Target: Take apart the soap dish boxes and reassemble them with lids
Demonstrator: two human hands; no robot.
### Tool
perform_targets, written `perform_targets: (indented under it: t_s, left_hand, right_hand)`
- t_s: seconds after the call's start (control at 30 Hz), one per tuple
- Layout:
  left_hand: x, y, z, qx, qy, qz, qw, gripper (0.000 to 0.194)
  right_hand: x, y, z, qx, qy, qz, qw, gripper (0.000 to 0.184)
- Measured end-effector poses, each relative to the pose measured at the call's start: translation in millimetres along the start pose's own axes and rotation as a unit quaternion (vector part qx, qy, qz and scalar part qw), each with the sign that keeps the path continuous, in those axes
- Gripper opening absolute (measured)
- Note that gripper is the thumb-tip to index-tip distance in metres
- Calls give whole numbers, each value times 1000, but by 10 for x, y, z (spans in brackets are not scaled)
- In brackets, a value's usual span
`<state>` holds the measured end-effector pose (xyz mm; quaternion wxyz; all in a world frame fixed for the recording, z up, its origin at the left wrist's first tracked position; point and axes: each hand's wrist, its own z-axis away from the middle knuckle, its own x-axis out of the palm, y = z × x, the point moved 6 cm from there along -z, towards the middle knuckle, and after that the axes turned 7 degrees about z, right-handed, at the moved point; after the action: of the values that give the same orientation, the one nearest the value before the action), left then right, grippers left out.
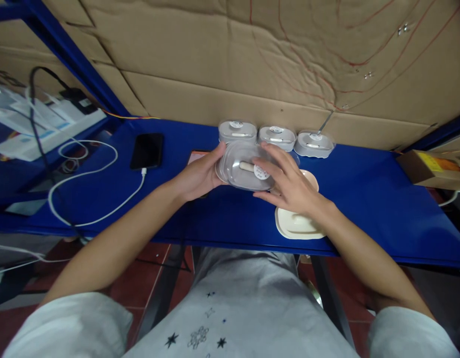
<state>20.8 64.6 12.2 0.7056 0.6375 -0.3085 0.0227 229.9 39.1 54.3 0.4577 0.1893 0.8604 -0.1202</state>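
A clear lidded container [239, 178] is held up between both hands, over the middle of the blue surface [371, 199], its long axis running roughly along the front edge, dipping slightly toward the right. The left hand [200, 176] is the firmer hold, fingers wrapped around the left end. The right hand [295, 184] reaches over the right end, fingers spread by the lid's handle, thumb at the near rim; whether they grip, I cannot tell. A cream lid [294, 224] lies below the right wrist, near the front edge; three similar containers [276, 138] line the back edge.
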Motion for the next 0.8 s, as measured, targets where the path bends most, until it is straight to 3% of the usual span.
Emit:
perform_targets:
  t_s: [0.23,0.8]
  left_hand:
    - [0,-38,-20,0,-11,25,1000,49]
    - [40,-61,13,11,4,0,1000,48]
  right_hand:
    - [39,76,9,26,-8,-22,999,81]
    - [97,56,87,-23,-5,47,999,73]
